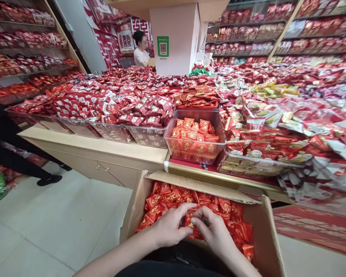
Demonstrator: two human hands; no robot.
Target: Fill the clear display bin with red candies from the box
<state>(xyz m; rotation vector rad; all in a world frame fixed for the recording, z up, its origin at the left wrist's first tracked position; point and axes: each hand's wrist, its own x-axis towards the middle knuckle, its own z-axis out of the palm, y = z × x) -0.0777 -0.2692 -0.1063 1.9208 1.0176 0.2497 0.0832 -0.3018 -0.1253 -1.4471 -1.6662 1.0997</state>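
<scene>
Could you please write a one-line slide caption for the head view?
Left hand and right hand meet around a red packet at an open cardboard box of similar packets.

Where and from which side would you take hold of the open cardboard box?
I'd probably grip the cardboard box by its left and right walls, coming from outside: both top edges look exposed, while the far edge faces the counter and the near edge is mostly hidden.
</scene>
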